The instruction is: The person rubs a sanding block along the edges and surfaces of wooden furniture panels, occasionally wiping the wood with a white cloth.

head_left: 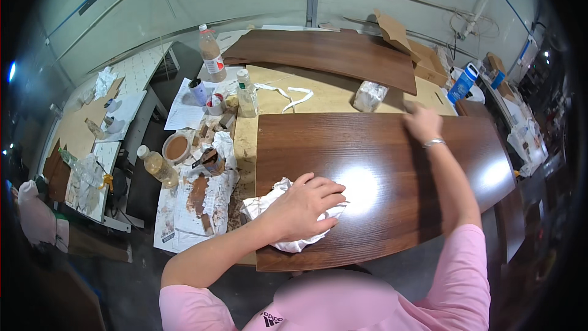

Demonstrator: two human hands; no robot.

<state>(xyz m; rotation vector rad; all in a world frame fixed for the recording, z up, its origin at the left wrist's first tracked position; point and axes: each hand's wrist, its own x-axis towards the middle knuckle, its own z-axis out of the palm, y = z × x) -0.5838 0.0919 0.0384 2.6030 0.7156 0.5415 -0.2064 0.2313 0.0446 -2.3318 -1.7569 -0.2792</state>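
Observation:
A dark brown wood-grain board [367, 233] lies in front of me on a pale worktable. My left hand [309, 204] rests over a crumpled white cloth [285, 193] near the board's left side, its fingers curved across the cloth. At the far edge of the board, my right hand [424, 124] is closed, with its fingertips over the edge. Whether it pinches the board's rim or a small item there cannot be made out. Just beyond the edge, left of that hand, sits a plastic-wrapped block [369, 96].
Behind lies a second brown board [324, 52], with a cardboard box [429, 64] and a blue bottle [463, 83] at right. On the left are stained paper [184, 220], a tub of brown paste [177, 148], an open can [212, 162] and several bottles, one yellowish [158, 167].

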